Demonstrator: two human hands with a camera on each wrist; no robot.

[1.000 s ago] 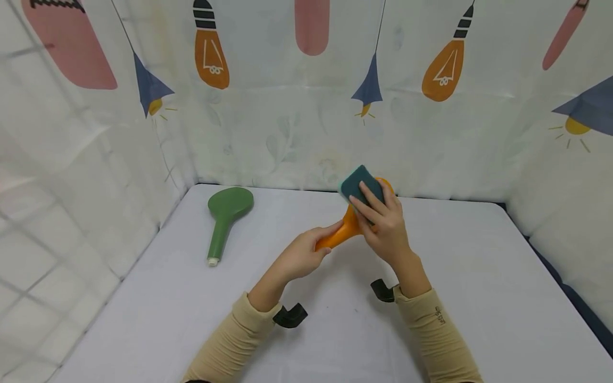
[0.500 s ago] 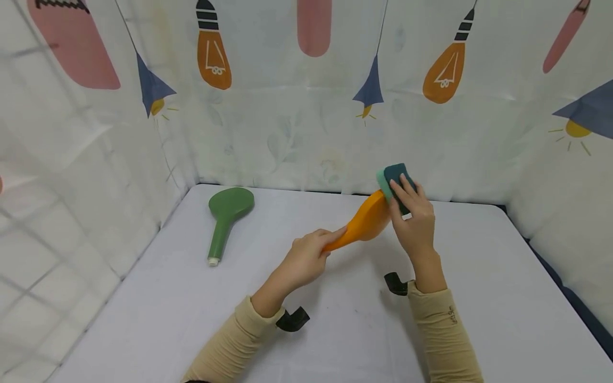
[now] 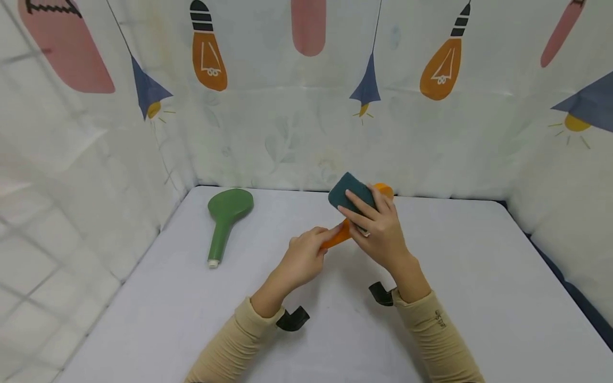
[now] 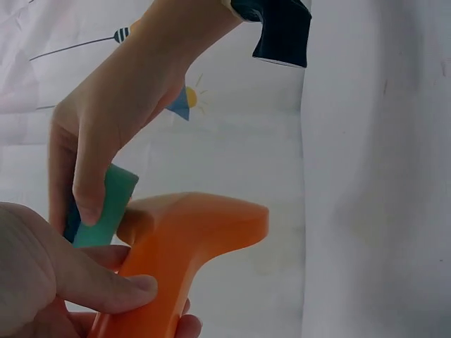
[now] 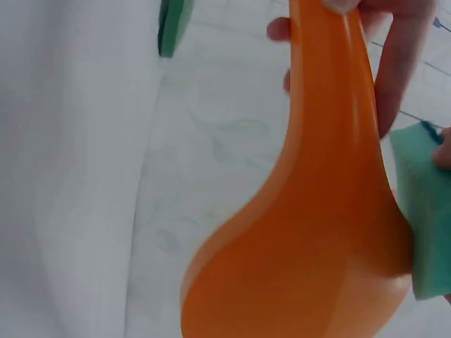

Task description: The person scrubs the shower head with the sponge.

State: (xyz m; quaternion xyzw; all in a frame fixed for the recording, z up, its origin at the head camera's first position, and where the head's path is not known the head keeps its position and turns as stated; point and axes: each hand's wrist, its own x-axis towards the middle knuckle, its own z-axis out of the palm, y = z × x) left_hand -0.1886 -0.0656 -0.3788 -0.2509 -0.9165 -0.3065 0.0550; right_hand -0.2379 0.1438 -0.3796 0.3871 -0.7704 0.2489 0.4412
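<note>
My left hand (image 3: 301, 260) grips the handle of an orange shower head (image 3: 337, 238), holding it up above the table. In the left wrist view the thumb lies along the handle of the orange shower head (image 4: 176, 243). My right hand (image 3: 385, 236) holds a two-layer sponge (image 3: 346, 192), dark teal outside and light green underneath. Seen from the right wrist, the light green side of the sponge (image 5: 426, 211) is up against the edge of the wide head (image 5: 310, 260). In the head view, sponge and fingers hide much of the orange head.
A green shower head (image 3: 230, 206) with a white handle end lies at the table's back left. White cloth covers the table (image 3: 455, 276). Behind it hangs a printed curtain (image 3: 287, 127). Black wrist mounts (image 3: 293, 319) jut out by both cuffs.
The right hand swings with the sponge out to the far right edge of the orange head, then back left over it. The left hand keeps its grip, almost still.
</note>
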